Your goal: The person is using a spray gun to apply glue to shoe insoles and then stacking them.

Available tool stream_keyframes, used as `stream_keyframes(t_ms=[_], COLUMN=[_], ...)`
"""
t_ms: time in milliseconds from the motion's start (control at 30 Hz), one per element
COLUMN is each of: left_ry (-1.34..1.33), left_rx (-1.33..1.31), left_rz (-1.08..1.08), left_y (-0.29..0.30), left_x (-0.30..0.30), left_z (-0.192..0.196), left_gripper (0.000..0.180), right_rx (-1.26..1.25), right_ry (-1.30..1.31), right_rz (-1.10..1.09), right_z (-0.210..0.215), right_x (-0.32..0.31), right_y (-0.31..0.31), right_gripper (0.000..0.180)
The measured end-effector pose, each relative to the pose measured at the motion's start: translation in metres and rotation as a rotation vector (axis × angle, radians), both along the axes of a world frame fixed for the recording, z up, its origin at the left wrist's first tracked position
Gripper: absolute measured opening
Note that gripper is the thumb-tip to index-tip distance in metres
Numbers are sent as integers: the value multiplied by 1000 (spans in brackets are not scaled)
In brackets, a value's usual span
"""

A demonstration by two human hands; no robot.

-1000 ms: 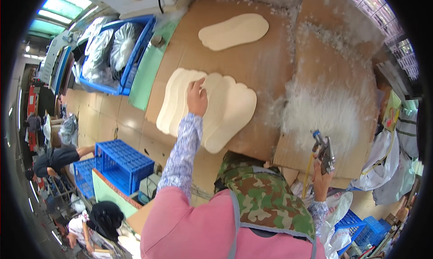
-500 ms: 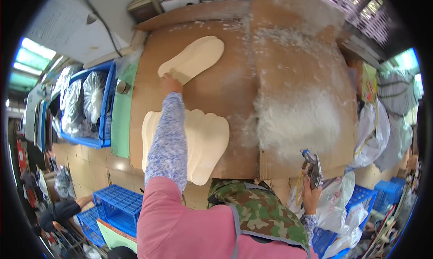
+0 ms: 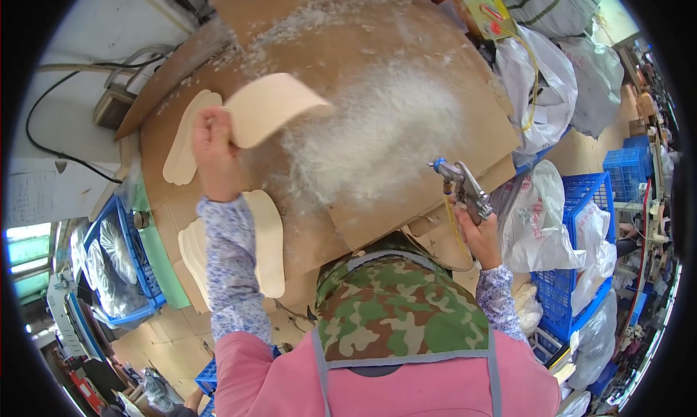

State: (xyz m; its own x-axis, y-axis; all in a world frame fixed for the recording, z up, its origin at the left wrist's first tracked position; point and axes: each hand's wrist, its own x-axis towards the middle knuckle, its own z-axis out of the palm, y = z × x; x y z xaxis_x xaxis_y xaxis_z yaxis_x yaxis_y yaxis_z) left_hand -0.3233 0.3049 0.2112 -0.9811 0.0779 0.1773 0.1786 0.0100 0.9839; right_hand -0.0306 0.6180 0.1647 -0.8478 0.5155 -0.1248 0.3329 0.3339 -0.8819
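Raised over the cardboard-covered table (image 3: 406,46), my left hand (image 3: 216,159) grips one end of a cream shoe insole (image 3: 276,110). The insole curves away to the right, toward a white fuzzy patch (image 3: 377,141) on the cardboard. My right hand (image 3: 479,237) is wrapped round a metal spray gun (image 3: 465,186) with a blue nozzle end, off the table's near edge. A thin yellow hose hangs at the gun. Behind my left hand lie further insoles (image 3: 185,144), overlapping. A fanned group of insoles (image 3: 267,246) lies nearer, partly hidden by my left forearm.
A blue crate (image 3: 149,272) with plastic-wrapped goods stands at the left. At the right are a blue basket (image 3: 581,199), white plastic bags (image 3: 541,221) and a yellow box (image 3: 483,10). A grey box with a cable (image 3: 112,106) is at the far left.
The view has swung to the right. My left hand has lifted an insole off the cardboard and brought it toward the white patch. My right hand still holds the spray gun.
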Motion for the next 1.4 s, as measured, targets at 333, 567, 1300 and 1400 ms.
stream_keyframes(t_ms=[333,567,1300,1400], left_ry=[-472,-662,-633,-622], left_rx=[-34,160,215,206], left_rz=[-44,22,4,-11], left_y=[93,82,80,81], left_x=[122,151,157,156], left_z=[-164,-155,-161,-159], left_gripper=[37,60,48,48], right_rx=[-99,-40,122,126], right_ry=[-82,80,-21,40], right_rz=[57,416,441,382], right_z=[-1,-4,-8,-14], right_x=[11,-30,-74,-75], right_y=[25,-7,10,23], right_gripper=[22,34,24,21])
